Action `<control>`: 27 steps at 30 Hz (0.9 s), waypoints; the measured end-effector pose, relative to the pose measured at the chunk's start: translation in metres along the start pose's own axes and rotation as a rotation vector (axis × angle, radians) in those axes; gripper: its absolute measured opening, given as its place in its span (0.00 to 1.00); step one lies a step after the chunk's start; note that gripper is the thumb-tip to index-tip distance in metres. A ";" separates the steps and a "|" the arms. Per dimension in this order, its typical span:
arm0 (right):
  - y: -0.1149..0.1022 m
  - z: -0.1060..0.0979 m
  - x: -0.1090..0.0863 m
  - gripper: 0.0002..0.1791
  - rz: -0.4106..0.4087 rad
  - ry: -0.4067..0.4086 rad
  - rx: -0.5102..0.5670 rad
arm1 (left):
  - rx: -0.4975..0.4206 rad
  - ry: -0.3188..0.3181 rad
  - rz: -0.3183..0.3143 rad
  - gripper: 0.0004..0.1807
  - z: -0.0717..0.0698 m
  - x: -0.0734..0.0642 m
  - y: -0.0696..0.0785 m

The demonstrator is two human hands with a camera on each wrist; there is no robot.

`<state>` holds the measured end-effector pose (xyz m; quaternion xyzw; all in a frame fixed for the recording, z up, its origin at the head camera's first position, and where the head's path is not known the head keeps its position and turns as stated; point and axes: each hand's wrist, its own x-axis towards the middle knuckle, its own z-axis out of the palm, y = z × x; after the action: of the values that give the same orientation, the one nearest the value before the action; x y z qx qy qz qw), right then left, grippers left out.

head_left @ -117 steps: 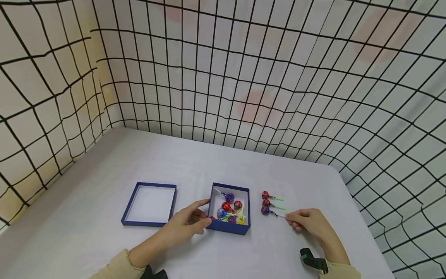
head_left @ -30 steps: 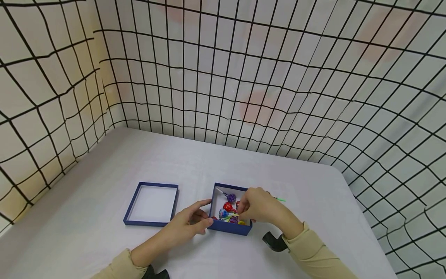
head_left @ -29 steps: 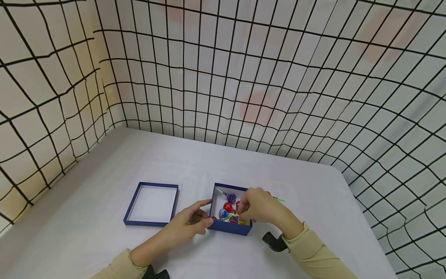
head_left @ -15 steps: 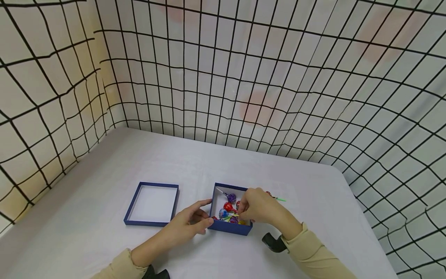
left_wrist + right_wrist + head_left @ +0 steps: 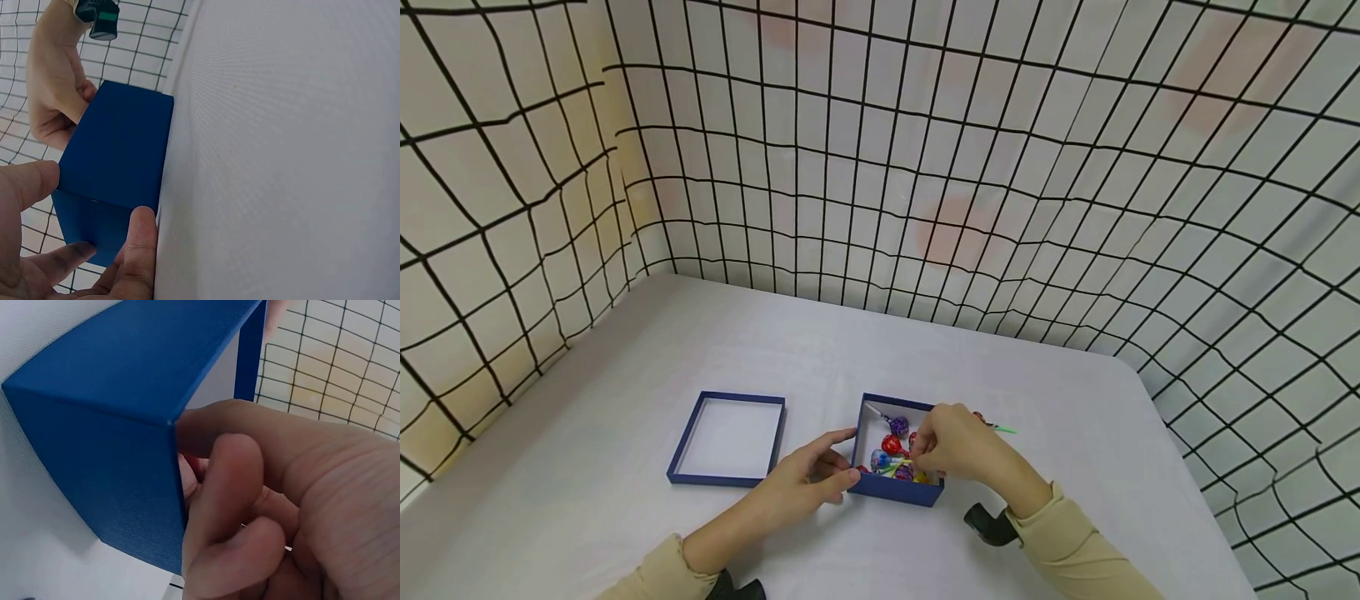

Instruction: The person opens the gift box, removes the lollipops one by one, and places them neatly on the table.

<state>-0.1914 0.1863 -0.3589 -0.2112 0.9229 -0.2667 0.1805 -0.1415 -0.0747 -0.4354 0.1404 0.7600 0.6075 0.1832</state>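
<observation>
In the head view, an open blue box [image 5: 895, 490] holds several wrapped lollipops, among them a purple lollipop [image 5: 898, 426] and a red one. My left hand [image 5: 797, 479] rests against the box's left side, fingers on the wall and thumb at the near corner. My right hand [image 5: 962, 446] reaches over the right wall into the box, its fingers curled. Thumb and forefinger meet at the stick end of a blue lollipop [image 5: 880, 459]. In the right wrist view, the box wall [image 5: 106, 469] hides the fingertips.
A shallow blue lid [image 5: 726, 481] with a white inside lies left of the box. Right of the box, a lollipop with a green stick [image 5: 1004, 429] shows past the right hand, which covers others there. Black wire mesh [image 5: 850, 208] stands behind the white table [image 5: 760, 333].
Earlier, the right hand held a purple lollipop's white stick beside two red lollipops right of the box. It has since moved left into the box; the blue lollipop has turned slightly.
</observation>
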 end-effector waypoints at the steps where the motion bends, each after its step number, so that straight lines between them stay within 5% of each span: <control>1: 0.000 0.000 0.000 0.09 0.000 0.003 0.004 | -0.001 0.000 0.000 0.38 0.000 0.000 0.000; 27: 0.012 -0.014 -0.015 0.05 0.007 0.054 0.118 | 0.008 0.013 0.014 0.38 -0.001 -0.001 0.000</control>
<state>-0.1885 0.2089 -0.3516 -0.1895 0.9109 -0.3255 0.1685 -0.1407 -0.0758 -0.4353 0.1426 0.7628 0.6065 0.1732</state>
